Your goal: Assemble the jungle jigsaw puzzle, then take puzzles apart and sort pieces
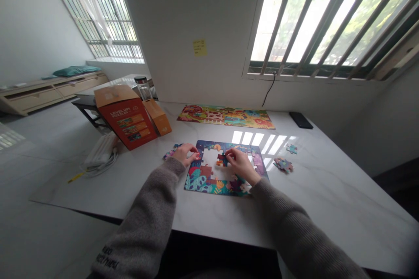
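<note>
A partly assembled jigsaw puzzle [199,183] with a dark blue and purple border lies flat on the white table, with gaps in its middle. My right hand [241,165] pinches a dark jigsaw piece [221,160] with an orange patch, over the gap in the centre. At the puzzle's left edge rests my left hand [185,154], its thumb and forefinger curved with space between them, the tips touching the border. Several loose pieces [169,153] lie partly hidden behind the left hand. My right hand covers part of the puzzle's right side.
Further back lies a finished farm-animal puzzle [225,116]. A red puzzle box [131,124] and an orange carton [157,117] stand at the left, near a white power strip [101,150] with cable. To the right are a pile of pieces [283,165], a teal piece [291,148] and a phone [300,120].
</note>
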Action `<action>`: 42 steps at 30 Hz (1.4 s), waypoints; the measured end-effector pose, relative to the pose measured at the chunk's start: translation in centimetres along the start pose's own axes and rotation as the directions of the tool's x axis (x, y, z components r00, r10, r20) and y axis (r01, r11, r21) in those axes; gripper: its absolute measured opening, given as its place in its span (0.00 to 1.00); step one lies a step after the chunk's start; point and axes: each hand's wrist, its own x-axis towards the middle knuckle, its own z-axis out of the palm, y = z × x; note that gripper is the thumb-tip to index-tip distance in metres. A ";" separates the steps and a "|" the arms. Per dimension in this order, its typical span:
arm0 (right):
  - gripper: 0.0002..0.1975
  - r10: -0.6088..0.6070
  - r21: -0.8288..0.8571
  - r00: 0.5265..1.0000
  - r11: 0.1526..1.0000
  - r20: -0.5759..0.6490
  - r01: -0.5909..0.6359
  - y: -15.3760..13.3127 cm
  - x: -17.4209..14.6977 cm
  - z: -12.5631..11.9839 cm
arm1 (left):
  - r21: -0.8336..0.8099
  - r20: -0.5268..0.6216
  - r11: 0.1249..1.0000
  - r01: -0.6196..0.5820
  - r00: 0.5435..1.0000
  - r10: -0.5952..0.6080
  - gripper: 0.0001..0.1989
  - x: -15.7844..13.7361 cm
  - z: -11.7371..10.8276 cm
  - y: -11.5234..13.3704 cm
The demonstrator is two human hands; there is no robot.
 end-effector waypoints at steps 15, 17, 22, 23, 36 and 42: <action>0.08 -0.366 -0.338 0.910 0.846 0.195 0.413 -0.9 -1.6 0.4 | -0.027 0.097 0.987 -0.158 0.982 0.160 0.08 -0.4 0.6 1.6; 0.08 -0.361 -0.350 0.906 0.838 0.221 0.419 -0.8 -1.7 0.6 | -0.037 0.132 0.976 -0.215 0.967 0.218 0.08 -0.6 1.2 2.5; 0.08 -0.341 -0.339 0.911 0.849 0.233 0.405 -0.8 -1.6 1.0 | 0.016 0.227 0.971 -0.238 0.947 0.228 0.08 -0.9 2.4 3.4; 0.08 -0.341 -0.332 0.910 0.852 0.234 0.405 -0.8 -1.6 0.9 | 0.024 0.237 0.970 -0.244 0.943 0.231 0.08 -0.9 2.5 3.4; 0.10 -0.292 -0.319 0.937 0.884 0.193 0.342 0.8 -3.0 -2.9 | -0.032 0.155 0.970 -0.240 0.958 0.242 0.13 -0.9 2.6 3.5; 0.12 -0.328 -0.422 0.915 0.813 0.237 0.401 -0.6 -4.3 -0.9 | -0.035 0.177 0.963 -0.268 0.946 0.270 0.13 -1.1 2.8 3.7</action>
